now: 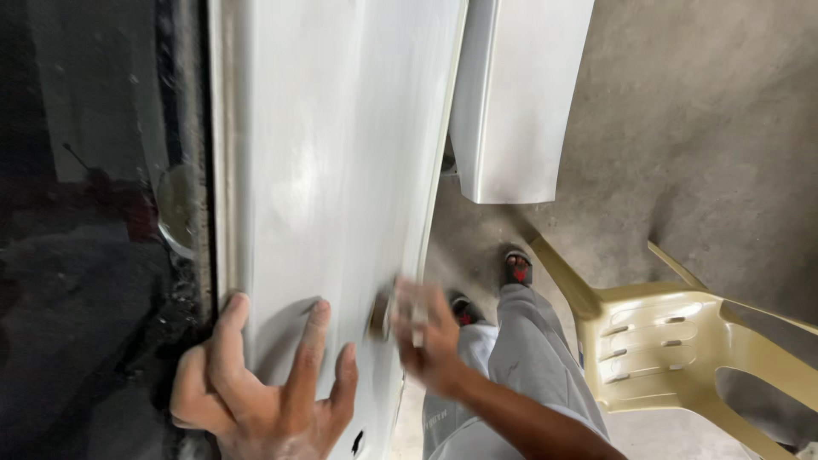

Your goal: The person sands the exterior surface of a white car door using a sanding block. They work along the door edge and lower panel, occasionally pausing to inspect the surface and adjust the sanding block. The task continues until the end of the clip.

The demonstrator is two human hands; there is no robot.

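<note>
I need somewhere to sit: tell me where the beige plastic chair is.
In the head view, the beige plastic chair lies tipped on the grey concrete floor at lower right, just right of the person's grey-trousered legs.

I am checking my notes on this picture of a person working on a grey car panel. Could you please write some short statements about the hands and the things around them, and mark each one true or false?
1. The left hand lies spread flat on the grey panel. True.
2. The right hand is sharp and still in the picture. False: it is blurred, pressed to the panel with a small brownish pad.
3. A plastic chair stands to the right. True.
4. The chair is bright red. False: it is beige.
5. The floor is bare concrete. True.
</note>
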